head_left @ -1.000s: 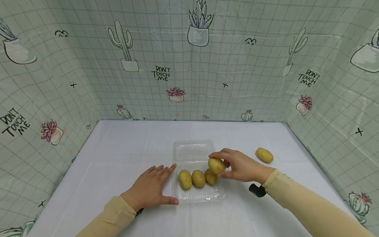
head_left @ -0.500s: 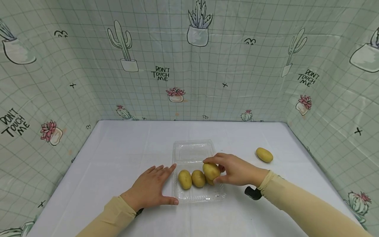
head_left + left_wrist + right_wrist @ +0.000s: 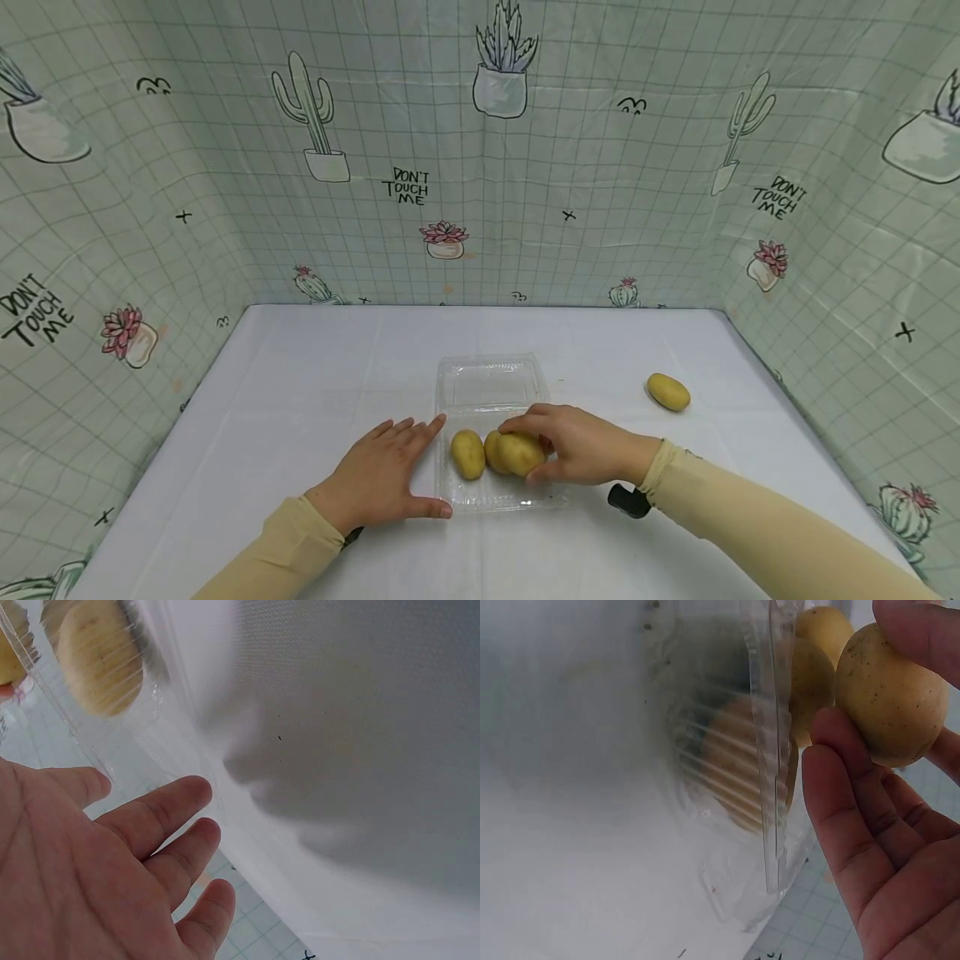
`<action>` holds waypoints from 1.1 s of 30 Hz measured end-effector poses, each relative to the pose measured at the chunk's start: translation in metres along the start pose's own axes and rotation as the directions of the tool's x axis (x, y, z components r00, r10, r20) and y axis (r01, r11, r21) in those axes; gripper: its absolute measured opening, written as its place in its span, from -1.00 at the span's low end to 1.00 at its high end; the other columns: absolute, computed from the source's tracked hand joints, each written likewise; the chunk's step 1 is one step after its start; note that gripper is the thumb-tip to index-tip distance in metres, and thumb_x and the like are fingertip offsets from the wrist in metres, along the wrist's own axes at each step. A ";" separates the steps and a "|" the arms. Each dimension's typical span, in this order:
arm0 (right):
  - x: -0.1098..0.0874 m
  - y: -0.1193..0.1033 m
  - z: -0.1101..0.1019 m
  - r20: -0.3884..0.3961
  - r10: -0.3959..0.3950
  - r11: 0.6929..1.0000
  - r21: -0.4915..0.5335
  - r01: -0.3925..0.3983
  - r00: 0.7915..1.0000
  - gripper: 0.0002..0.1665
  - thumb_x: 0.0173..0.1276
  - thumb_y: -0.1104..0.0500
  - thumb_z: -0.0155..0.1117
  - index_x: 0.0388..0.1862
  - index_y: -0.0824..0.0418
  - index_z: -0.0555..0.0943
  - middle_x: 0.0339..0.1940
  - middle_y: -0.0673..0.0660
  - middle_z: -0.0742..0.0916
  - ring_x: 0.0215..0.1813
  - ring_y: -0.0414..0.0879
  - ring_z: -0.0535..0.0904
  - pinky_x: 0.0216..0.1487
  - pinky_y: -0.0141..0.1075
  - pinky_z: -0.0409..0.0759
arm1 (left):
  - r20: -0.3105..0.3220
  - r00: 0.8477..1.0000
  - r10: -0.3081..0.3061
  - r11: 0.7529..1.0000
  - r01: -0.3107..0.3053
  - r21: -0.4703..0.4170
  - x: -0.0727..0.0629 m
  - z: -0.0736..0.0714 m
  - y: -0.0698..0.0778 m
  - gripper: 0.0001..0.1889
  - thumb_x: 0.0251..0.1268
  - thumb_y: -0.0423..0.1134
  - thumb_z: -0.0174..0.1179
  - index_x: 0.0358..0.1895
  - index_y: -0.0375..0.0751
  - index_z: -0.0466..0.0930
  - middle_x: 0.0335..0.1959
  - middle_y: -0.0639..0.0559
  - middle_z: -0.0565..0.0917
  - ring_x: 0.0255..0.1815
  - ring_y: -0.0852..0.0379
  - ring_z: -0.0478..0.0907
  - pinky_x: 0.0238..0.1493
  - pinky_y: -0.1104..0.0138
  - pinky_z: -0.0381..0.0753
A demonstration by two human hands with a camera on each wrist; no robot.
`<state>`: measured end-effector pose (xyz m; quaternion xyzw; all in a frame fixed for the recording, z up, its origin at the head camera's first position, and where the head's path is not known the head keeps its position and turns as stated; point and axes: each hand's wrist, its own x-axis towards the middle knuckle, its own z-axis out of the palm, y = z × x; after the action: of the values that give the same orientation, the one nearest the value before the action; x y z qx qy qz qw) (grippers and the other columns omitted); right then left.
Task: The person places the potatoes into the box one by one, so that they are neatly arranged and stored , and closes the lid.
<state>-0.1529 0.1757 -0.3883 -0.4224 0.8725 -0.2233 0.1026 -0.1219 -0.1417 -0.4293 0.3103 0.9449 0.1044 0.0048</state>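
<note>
In the head view my right hand [image 3: 588, 446] grips a yellow potato [image 3: 522, 454] between thumb and fingers, above an open clear plastic clamshell container [image 3: 491, 498]. The right wrist view has this held potato [image 3: 892, 697] just outside and above the ribbed wall [image 3: 769, 787]. Inside lie an oval potato [image 3: 467, 455] on the left and a second potato [image 3: 492, 452] partly covered by the held one. A third potato [image 3: 731, 761], hidden in the head view, shows through the wall. My left hand [image 3: 378, 479] lies with spread fingers along the container's left edge, thumb at its front corner.
Another loose potato [image 3: 668, 392] rests on the white table [image 3: 322, 358], behind my right forearm. The container's lid [image 3: 491, 382] lies folded back toward the far side. A patterned cloth [image 3: 487, 208] walls off the table's back and sides.
My right hand has carried its potato left and toward me over the container, covering the right-hand potato and part of the middle one. The left hand has stayed in place.
</note>
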 end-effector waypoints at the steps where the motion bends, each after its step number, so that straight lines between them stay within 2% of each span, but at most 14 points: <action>1: 0.000 0.000 0.001 0.004 -0.003 1.000 0.004 0.003 1.000 -0.24 0.15 0.09 0.57 0.35 0.05 0.52 0.03 -0.11 0.61 -0.14 -0.28 0.52 -0.11 -0.38 0.57 | -0.001 1.000 0.001 1.000 -0.001 0.002 0.000 0.000 0.000 0.21 -0.05 0.69 0.00 0.56 -0.12 0.16 0.33 -0.19 0.50 0.38 -0.19 0.37 0.40 -0.05 0.24; 7: 0.004 -0.004 0.004 0.033 -0.009 1.000 0.026 0.008 0.999 -0.24 0.17 0.08 0.56 0.37 0.01 0.52 0.01 -0.16 0.60 -0.17 -0.27 0.51 -0.14 -0.40 0.56 | -0.005 1.000 0.003 1.000 -0.003 -0.002 0.000 0.000 0.000 0.21 -0.05 0.68 0.01 0.57 -0.12 0.16 0.33 -0.20 0.50 0.38 -0.20 0.37 0.40 -0.06 0.24; 20: 0.008 -0.008 0.011 0.076 -0.039 0.999 0.035 0.036 0.996 -0.23 0.17 0.05 0.57 0.37 -0.03 0.50 0.04 -0.16 0.59 -0.08 -0.28 0.49 -0.06 -0.40 0.53 | 0.001 1.000 -0.002 1.000 0.002 -0.021 0.000 -0.001 0.000 0.17 -0.03 0.59 0.17 0.56 -0.13 0.17 0.32 -0.21 0.50 0.38 -0.21 0.37 0.40 -0.06 0.24; 29: 0.010 -0.011 0.012 0.071 -0.088 0.996 -0.003 0.089 0.994 -0.23 0.16 0.08 0.58 0.37 -0.03 0.49 0.10 -0.07 0.56 -0.02 -0.27 0.49 0.00 -0.38 0.53 | 0.005 1.000 -0.007 1.000 0.007 -0.026 0.000 -0.001 0.001 0.18 -0.04 0.62 0.13 0.56 -0.12 0.17 0.34 -0.20 0.49 0.38 -0.20 0.37 0.41 -0.06 0.23; 33: 0.012 -0.012 0.012 0.074 -0.087 0.996 -0.008 0.088 0.993 -0.23 0.16 0.10 0.58 0.35 -0.04 0.50 0.12 -0.07 0.54 0.01 -0.27 0.49 0.04 -0.39 0.53 | 0.003 1.000 -0.008 1.000 0.008 -0.022 0.000 -0.001 0.001 0.20 -0.06 0.65 0.08 0.56 -0.12 0.17 0.33 -0.21 0.49 0.38 -0.21 0.37 0.41 -0.06 0.24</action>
<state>-0.1475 0.1565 -0.3934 -0.4688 0.8500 -0.2070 0.1224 -0.1215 -0.1413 -0.4282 0.3065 0.9449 0.1142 0.0100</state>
